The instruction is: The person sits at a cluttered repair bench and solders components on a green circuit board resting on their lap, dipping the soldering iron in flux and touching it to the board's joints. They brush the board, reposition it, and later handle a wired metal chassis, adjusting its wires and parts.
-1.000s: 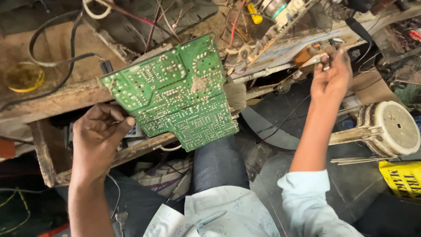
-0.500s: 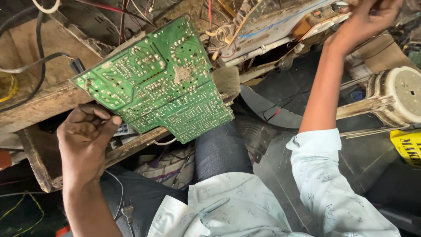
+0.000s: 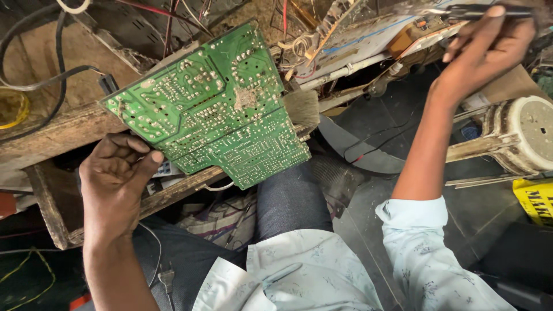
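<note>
My left hand [image 3: 115, 178] grips the lower left edge of a green circuit board [image 3: 213, 109], held solder side up and tilted over my lap. Thumb and fingers pinch its edge. A pale brush head [image 3: 302, 108] sticks out from behind the board's right edge. My right hand [image 3: 484, 52] reaches up to the top right and closes on a thin dark rod-like tool [image 3: 478, 10] lying over the cluttered bench. What kind of tool it is I cannot tell.
A worn wooden bench edge [image 3: 52, 135] runs behind the board, with black cables [image 3: 52, 75] and a yellow tin [image 3: 11, 106]. Tangled wires and boards [image 3: 357, 40] fill the top. A round white motor-like part [image 3: 524, 135] and a yellow box [image 3: 536, 201] lie at right.
My right hand moved from the bench's middle up to the far top right and took hold of the thin dark tool. The board stayed in my left hand, shifting slightly.
</note>
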{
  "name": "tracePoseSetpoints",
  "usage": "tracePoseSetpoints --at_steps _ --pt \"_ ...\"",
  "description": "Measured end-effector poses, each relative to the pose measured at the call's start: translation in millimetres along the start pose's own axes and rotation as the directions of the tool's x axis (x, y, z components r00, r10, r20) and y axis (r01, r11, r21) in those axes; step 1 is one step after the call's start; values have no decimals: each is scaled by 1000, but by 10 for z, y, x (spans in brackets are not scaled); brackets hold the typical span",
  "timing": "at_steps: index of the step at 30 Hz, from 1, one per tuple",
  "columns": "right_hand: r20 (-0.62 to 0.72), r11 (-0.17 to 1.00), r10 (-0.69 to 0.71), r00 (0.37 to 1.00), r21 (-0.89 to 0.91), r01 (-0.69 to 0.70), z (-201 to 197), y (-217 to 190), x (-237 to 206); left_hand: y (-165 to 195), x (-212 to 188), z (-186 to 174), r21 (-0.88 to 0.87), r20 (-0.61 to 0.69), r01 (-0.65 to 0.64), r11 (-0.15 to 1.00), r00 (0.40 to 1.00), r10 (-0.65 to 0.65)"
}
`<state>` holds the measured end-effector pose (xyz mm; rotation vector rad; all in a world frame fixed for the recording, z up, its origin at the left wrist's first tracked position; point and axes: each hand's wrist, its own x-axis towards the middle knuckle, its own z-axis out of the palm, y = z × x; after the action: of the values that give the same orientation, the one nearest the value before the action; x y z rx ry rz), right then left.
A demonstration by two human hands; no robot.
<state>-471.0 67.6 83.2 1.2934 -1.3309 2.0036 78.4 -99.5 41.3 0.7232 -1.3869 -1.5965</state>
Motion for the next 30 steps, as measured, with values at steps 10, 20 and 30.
tracePoseSetpoints --at_steps 10,20,30 --pt "168 989 62 984 126 -84 7 215 -130 9 18 79 9 -8 11 1000 1000 -11" --pt "212 980 72 974 167 -109 106 121 -145 -14 -16 125 36 -4 -7 999 1000 8" --pt "236 987 49 971 139 -84 127 66 -122 -9 -33 176 61 -2 -6 998 1000 6"
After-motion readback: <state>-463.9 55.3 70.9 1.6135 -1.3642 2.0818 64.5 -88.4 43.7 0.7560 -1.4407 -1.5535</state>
